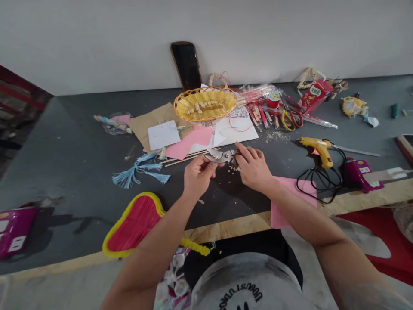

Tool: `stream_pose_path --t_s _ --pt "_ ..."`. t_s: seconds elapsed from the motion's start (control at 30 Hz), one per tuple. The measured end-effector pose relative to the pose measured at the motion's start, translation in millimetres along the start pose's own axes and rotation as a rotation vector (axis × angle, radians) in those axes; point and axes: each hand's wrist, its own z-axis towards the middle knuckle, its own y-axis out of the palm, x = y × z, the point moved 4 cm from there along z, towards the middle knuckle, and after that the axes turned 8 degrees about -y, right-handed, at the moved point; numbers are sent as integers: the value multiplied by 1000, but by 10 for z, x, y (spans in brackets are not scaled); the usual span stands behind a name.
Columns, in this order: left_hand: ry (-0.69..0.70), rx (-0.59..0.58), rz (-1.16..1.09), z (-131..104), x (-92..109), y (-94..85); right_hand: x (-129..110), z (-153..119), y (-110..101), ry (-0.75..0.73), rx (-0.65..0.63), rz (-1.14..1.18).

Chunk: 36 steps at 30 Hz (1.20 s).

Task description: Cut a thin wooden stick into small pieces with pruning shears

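My right hand [253, 167] is wrapped around the handles of a pair of pruning shears [228, 156], whose metal blades are parted and point left. Close to the blades, my left hand [199, 173] is closed in a pinch; whatever lies between its fingertips is too small to make out. Just beyond my left hand lie thin wooden sticks [183, 160]. Small pale clippings [234, 170] are scattered on the dark table below the shears. In the yellow woven basket [222, 110], farther back, there are small pale pieces [201, 106].
A red and yellow fan-shaped piece [137, 224] and blue tassels [140, 170] lie left. Pink paper [292, 200] sits under my right forearm. Rightward are scissors [292, 120], a corded yellow glue gun [318, 148] and a purple box [361, 174]. A phone [186, 64] leans on the wall.
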Motion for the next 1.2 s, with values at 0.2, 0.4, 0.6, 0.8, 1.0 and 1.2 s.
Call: stream_pose_path --t_s 0.2,0.4,0.6,0.8,1.0,1.2 --pt "-12 -25 -8 5 -2 5 14 7 10 -6 20 11" --pt "-3 -27 -19 4 5 -11 48 37 -21 53 32 123" --pt "-45 -41 -9 -19 1 6 18 39 -45 76 -63 85" --pt "-47 -62 -3 -36 8 20 46 18 -44 64 -89 110" --pt "44 -67 67 -40 99 -1 83 28 -95 -13 -107 146" --pt "41 -64 40 -28 87 0 81 15 -74 -17 -99 128"
